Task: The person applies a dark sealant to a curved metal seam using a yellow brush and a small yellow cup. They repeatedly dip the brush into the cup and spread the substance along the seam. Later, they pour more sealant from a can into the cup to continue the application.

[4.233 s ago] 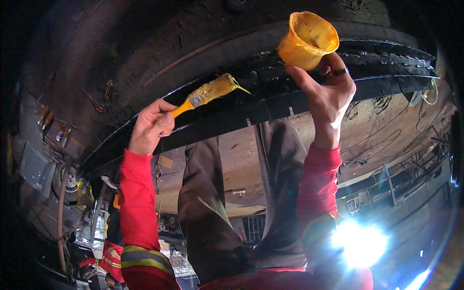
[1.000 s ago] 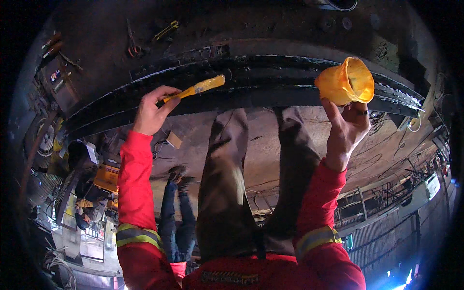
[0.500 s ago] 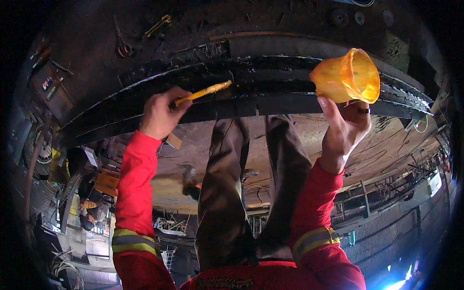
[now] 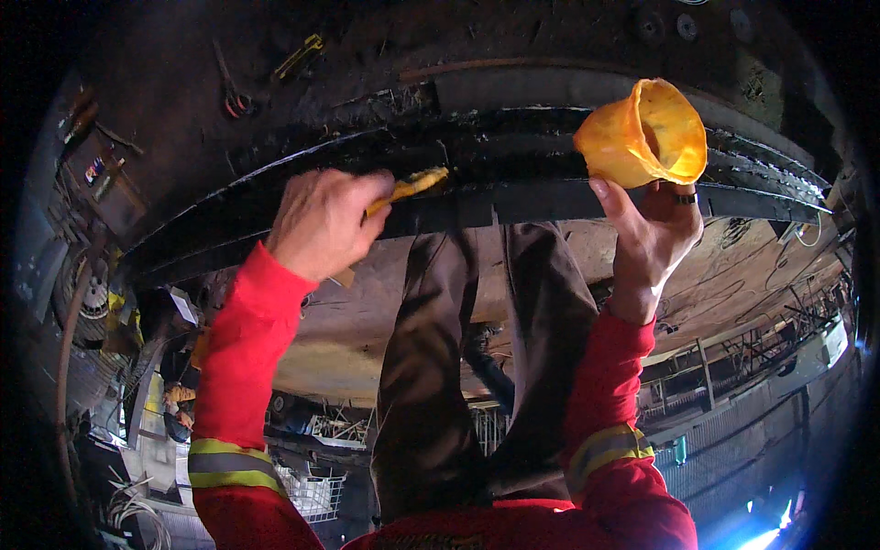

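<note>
My left hand [image 4: 330, 220] is closed around a small yellow brush [image 4: 420, 182]; its tip, coated in something yellowish, points right over dark metal bars [image 4: 541, 200]. Whether the tip touches the metal I cannot tell. Raised on the right, my right hand [image 4: 649, 234] grips an orange-yellow cup [image 4: 612, 147] from below, thumb on its near side. The cup is tilted, with its uneven mouth turned right and a darker patch inside. What it contains is not clear.
Beyond the bars lie a red-handled tool [image 4: 235, 99], a yellow tool [image 4: 298, 57] and several round discs [image 4: 687, 27]. At lower left are another person [image 4: 179, 408] and coiled cable [image 4: 137, 518]. Bright light [image 4: 770, 536] shines at lower right.
My left hand has moved right and turned, its back now more toward me, and the brush tip sits slightly lower and further right. The cup has shifted a little left and up.
</note>
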Demonstrator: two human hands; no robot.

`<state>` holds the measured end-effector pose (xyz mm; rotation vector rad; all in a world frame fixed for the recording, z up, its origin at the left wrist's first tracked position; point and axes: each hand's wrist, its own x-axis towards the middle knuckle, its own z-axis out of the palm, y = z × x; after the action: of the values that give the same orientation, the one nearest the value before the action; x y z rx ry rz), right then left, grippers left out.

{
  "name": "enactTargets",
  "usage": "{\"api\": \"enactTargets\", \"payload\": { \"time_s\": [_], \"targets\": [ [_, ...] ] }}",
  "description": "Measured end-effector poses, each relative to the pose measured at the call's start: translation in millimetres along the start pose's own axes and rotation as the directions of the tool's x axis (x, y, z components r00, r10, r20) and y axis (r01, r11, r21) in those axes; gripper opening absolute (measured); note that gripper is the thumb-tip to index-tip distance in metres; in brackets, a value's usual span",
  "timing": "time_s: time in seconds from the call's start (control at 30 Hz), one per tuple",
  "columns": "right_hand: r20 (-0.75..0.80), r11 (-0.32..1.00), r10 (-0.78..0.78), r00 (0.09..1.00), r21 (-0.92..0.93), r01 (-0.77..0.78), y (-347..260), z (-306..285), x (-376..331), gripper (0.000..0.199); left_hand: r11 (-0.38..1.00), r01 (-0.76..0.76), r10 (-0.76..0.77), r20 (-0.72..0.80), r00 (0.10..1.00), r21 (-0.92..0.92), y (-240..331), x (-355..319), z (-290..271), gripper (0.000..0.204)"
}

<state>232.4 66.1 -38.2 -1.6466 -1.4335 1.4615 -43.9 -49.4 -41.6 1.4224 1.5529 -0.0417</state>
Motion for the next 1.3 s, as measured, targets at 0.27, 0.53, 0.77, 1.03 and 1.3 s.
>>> {"api": "enactTargets", "payload": {
  "time_s": [0.27,0.53,0.77,1.03,1.3],
  "targets": [
    [-0.055,0.999,0.015,0.998,0.032,-0.013,10,-2,5,0.057,0.997,0.080,-0.080,-0.003,0.997,-0.011,6,0,-11,0.013],
    [-0.070,0.999,0.039,0.997,0.005,-0.038,18,-7,12,0.057,0.998,0.030,-0.025,0.092,0.995,-0.054,14,0,-32,0.013],
    [-0.051,0.998,0.050,0.997,-0.036,-0.052,11,0,16,0.059,0.988,0.029,-0.024,0.035,0.999,-0.150,7,3,-37,0.012],
    [-0.053,0.999,0.034,0.998,-0.021,-0.036,9,5,17,0.058,0.961,0.081,-0.084,-0.001,0.996,-0.263,-11,33,9,0.015],
    [0.034,0.990,0.069,0.997,-0.126,-0.064,10,-7,18,0.059,0.795,0.208,-0.065,0.260,0.963,-0.570,-20,23,-28,0.016]
  ]
}}
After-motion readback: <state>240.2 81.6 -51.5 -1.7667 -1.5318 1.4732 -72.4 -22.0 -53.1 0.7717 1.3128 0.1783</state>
